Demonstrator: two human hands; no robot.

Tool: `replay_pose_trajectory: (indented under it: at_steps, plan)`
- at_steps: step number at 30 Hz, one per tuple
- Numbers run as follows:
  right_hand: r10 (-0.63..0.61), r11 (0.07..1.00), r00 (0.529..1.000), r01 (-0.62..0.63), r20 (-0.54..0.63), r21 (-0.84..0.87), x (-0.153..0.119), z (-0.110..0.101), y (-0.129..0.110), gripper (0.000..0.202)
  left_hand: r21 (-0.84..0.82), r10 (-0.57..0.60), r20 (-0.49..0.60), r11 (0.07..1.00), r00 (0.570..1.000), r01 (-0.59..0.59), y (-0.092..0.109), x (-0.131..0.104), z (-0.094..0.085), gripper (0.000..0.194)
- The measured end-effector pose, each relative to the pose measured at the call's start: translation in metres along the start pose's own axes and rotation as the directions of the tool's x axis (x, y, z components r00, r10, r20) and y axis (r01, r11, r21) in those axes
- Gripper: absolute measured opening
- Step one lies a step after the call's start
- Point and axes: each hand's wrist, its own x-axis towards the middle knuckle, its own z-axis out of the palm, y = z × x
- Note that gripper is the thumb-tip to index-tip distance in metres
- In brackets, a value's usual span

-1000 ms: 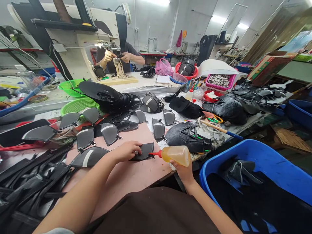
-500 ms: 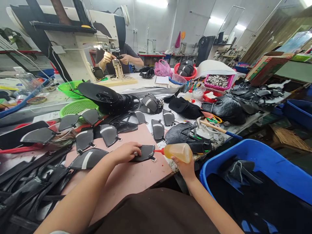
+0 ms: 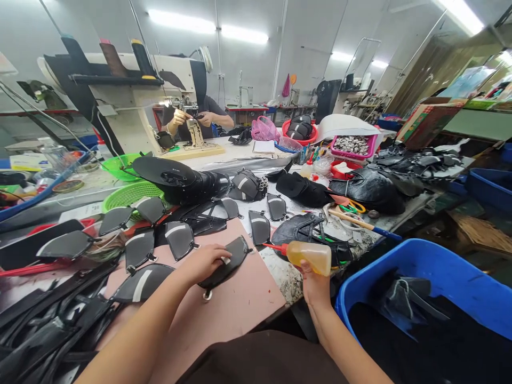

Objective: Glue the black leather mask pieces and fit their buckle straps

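My left hand (image 3: 208,263) lies over a dark grey panel (image 3: 236,257) on the pink board (image 3: 240,301), fingers curled on top; the thumb is hidden, so I cannot tell whether I pinch it. My right hand (image 3: 315,282) is wrapped round a yellowish bottle (image 3: 314,256) just off the board's right edge, its red nozzle (image 3: 277,247) pointing left, apart from the panel.

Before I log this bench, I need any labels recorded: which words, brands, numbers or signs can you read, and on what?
None can be read.
Black oval piece: pale marking, too small to read.
Flat white item: faint marks, too blurred.
Bottle in the right hand: no lettering shows.
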Motion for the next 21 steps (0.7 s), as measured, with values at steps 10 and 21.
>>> replay_pose_trajectory:
  at_steps: [10, 21]
  plan:
    - [0.275, 0.886, 0.961, -0.262, 0.021, 0.383, 0.011, -0.016, 0.005, 0.047, 0.044, -0.094, -0.126, 0.994, 0.988, 0.101, -0.002, 0.045, -0.031, 0.031]
    - [0.325, 0.86, 0.945, -0.31, 0.035, 0.404, 0.013, -0.025, 0.036, 0.044, -0.059, -0.398, -0.373, 0.911, 0.838, 0.407, -0.029, 0.201, -0.087, 0.033]
